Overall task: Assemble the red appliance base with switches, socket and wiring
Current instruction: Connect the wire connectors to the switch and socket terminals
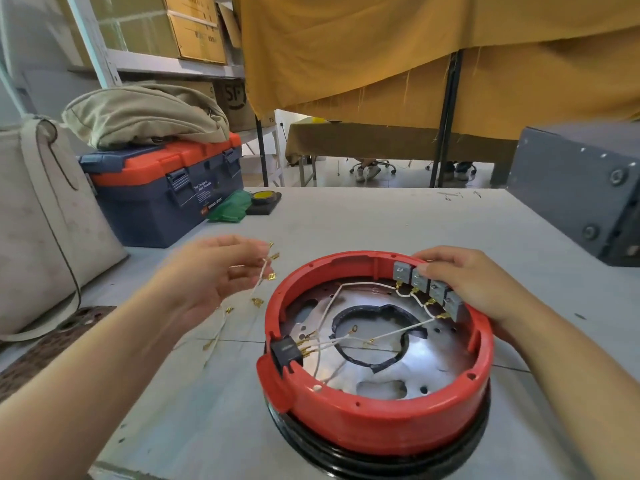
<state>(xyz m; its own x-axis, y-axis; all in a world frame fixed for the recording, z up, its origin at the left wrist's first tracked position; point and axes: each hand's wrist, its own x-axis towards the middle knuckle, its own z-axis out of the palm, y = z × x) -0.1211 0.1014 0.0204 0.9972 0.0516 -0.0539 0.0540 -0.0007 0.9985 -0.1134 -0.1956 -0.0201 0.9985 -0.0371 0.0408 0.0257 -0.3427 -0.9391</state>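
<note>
The round red appliance base (374, 420) sits upside down on the grey table, with a metal plate inside. A row of grey switches (427, 289) lines its far right wall, linked by white wires (391, 336) with brass terminals. A black socket (285, 353) is fitted in the left wall with wires plugged into it. My right hand (474, 284) grips the rim over the switches, thumb on one switch. To the left of the base, my left hand (214, 275) hovers above the table and pinches a loose white wire (265, 271) with brass terminals.
More loose wires (221, 327) lie on the table left of the base. A blue and orange toolbox (162, 192) with a khaki bag on it stands at the back left, beside a white bag (38, 220). A grey metal box (581, 188) is at the right.
</note>
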